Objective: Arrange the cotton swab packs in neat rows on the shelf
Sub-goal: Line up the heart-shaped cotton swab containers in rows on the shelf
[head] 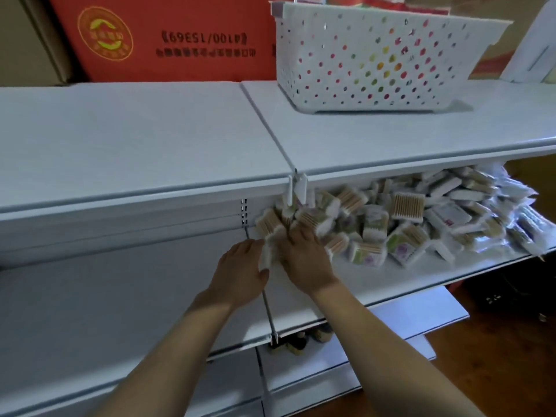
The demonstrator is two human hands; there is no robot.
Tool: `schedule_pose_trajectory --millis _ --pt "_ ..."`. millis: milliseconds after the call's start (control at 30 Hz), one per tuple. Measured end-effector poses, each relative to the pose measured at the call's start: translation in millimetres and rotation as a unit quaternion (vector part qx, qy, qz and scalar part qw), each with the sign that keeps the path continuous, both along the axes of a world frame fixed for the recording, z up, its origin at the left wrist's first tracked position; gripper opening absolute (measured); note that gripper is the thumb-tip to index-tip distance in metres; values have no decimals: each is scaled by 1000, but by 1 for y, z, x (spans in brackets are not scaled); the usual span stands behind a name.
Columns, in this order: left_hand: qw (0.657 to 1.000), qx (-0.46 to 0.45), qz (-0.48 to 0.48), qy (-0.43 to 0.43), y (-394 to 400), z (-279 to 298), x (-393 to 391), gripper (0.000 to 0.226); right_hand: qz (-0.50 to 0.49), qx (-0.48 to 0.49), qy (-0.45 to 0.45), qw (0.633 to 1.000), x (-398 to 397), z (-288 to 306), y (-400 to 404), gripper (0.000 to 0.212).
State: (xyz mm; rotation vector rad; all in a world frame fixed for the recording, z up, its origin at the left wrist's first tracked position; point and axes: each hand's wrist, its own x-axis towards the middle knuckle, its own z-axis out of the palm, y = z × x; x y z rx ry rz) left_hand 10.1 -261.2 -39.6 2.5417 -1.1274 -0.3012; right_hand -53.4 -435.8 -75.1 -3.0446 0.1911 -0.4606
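Head view shows both hands working at the left end of the middle shelf (pixel 376 284), close together with a small cluster of cotton swab packs (pixel 272 233) between them. Left hand (pixel 242 272) lies with fingers extended along the left side of the cluster, pressing against the packs rather than curling round them. Right hand (pixel 304 257) sits on top of and to the right of the same cluster; its fingertips are hidden among the packs and blurred, so whether it grips one or merely presses cannot be told. Beyond the right hand, a loose heap of packs (pixel 421 218) sprawls along the shelf, lying at all angles, some face up, some on edge, none in a row. Step in hand, as judged: squaring up the first few packs at the shelf's left end, with nearly all of the work outstanding. Next move appears to call for standing this cluster flush against the left upright (pixel 244 212), then drawing packs singly from the near side of the heap and setting them alongside in a uniform orientation. Above the hands, on the top shelf (pixel 150 139), stands a white perforated basket (pixel 376 61); behind it, a red carton (pixel 180 40).
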Motion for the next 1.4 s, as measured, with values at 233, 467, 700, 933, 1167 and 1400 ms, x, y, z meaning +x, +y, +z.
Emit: schedule_pose_trajectory --millis 233,467,700,933,1167,1400 --pt "997 -56 32 35 -31 1 -6 54 111 204 -40 972 -22 18 -27 38" --pt "987 -99 126 5 -32 3 -21 30 -37 107 -205 972 18 45 -84 47" --pt "959 -132 246 42 -15 5 -48 30 -38 28 -85 995 52 40 -94 53" --pt "894 -246 365 89 5 17 -62 30 92 218 -217 947 10 53 -49 56" --pt "829 -406 361 136 41 19 -69 59 131 319 -86 935 -28 45 32 70" --pt "832 -428 323 142 151 19 -81 60 188 324 -90 923 -29 53 138 61"
